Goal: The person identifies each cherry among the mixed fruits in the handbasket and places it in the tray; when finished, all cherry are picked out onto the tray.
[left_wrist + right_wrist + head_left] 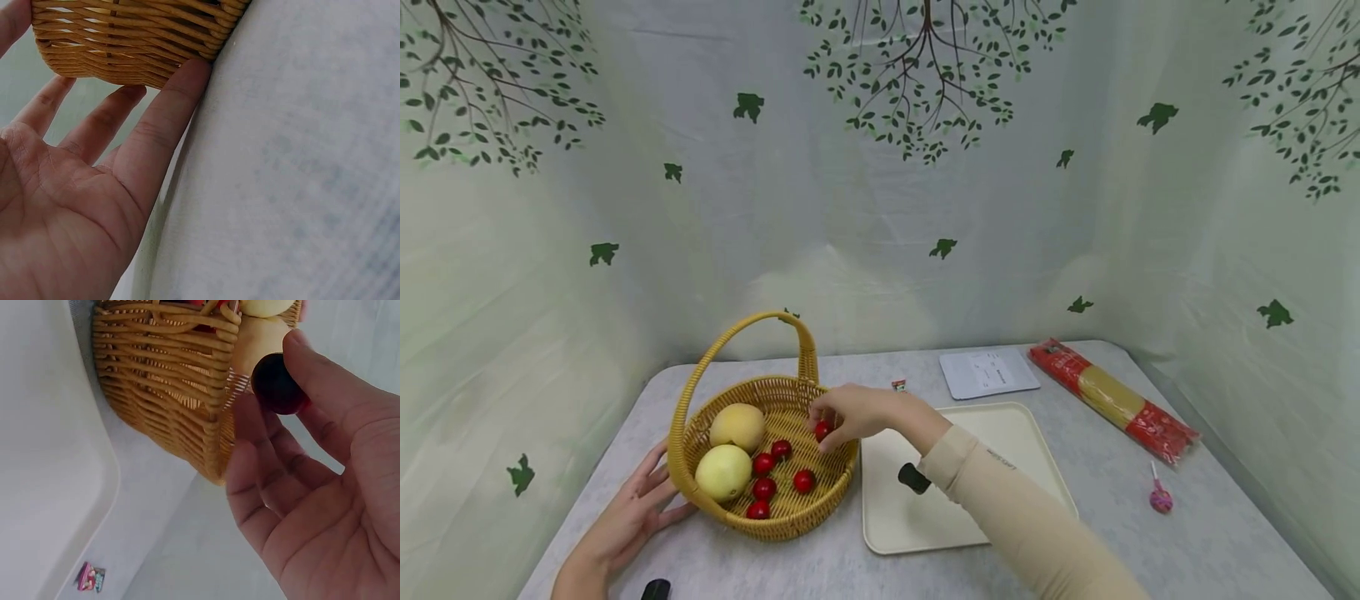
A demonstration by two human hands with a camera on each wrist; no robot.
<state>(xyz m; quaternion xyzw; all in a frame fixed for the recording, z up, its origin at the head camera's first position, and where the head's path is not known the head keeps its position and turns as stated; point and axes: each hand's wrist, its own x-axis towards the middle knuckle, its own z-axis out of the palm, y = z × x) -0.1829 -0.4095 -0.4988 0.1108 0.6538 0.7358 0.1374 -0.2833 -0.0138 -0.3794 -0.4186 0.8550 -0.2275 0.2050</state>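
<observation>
A yellow wicker basket [790, 527] with a tall handle stands on the left of the table. Inside it lie two round yellow fruits [737, 427] and several red cherries [804, 481]. Over the basket's right rim, my right hand [857, 412] pinches one more cherry [278, 387] between thumb and fingers. On the basket's left side is my left hand [632, 517]; in the left wrist view its spread, fairly straight fingers [153, 131] touch the woven wall.
Right of the basket lies a cream tray [880, 525], partly under the right forearm. Behind it are a white card [988, 372] and a small wrapped packet [898, 385]. Farther right lie a red and yellow spaghetti bag [1112, 400] and a lollipop [1161, 500].
</observation>
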